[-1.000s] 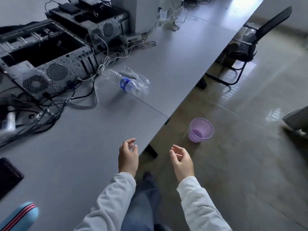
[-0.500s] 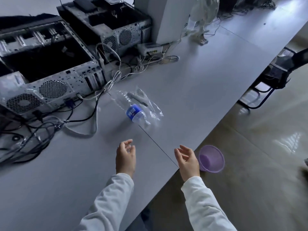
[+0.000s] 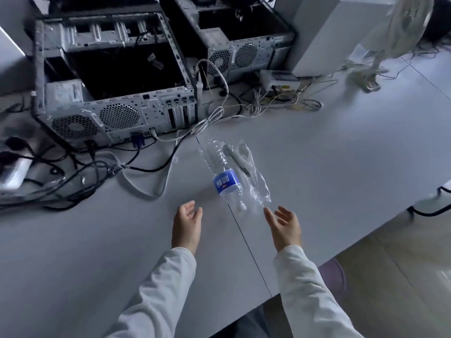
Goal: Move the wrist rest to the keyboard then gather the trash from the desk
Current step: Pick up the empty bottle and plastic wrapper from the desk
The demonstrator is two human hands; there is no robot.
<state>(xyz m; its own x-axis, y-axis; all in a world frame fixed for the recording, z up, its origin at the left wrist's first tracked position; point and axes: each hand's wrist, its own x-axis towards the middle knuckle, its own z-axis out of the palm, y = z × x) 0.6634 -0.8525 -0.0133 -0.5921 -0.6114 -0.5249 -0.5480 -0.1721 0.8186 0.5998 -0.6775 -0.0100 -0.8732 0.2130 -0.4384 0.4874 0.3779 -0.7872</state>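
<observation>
Clear plastic marks the target: a crushed water bottle (image 3: 223, 173) with a blue label lies on its side on the grey desk (image 3: 341, 147), and a crumpled transparent wrapper (image 3: 253, 174) lies touching its right flank. Against the frames half a second and a second ago, I have stepped in and my view has swung over the desk, so the trash now sits just ahead of both hands rather than well beyond them. My left hand (image 3: 186, 226) and right hand (image 3: 284, 226) are both empty, fingers spread, flanking the bottle's cap end without touching it. The purple waste bin (image 3: 335, 276) shows only partly, below the desk edge beside my right sleeve. Neither wrist rest nor keyboard is in view now. I judge the gathering step has begun, with the grasp still ahead.
</observation>
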